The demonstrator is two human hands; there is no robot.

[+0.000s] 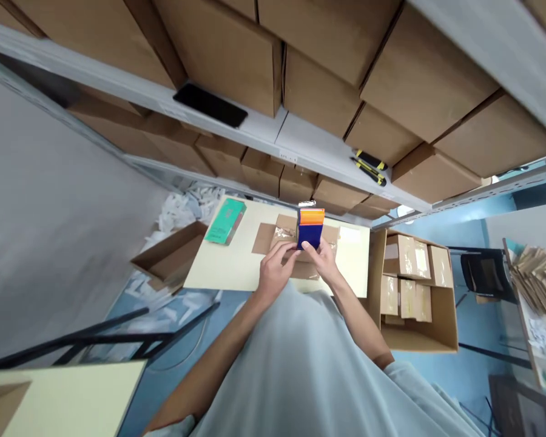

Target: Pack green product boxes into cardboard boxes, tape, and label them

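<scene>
A small box, dark blue below and orange on top (310, 228), is held upright over a flattened brown cardboard piece (273, 238) on a pale yellow table (236, 264). My left hand (276, 267) and my right hand (323, 260) both close on the box's lower end, fingers curled round it from either side. A green packet (226, 221) lies on the table's far left part.
An open carton (416, 291) with several small brown boxes stands right of the table. An empty open carton (170, 255) sits at the left among white scraps. Shelves of cartons rise behind, with a black phone (210, 104) and yellow-black cutters (369, 165) on them.
</scene>
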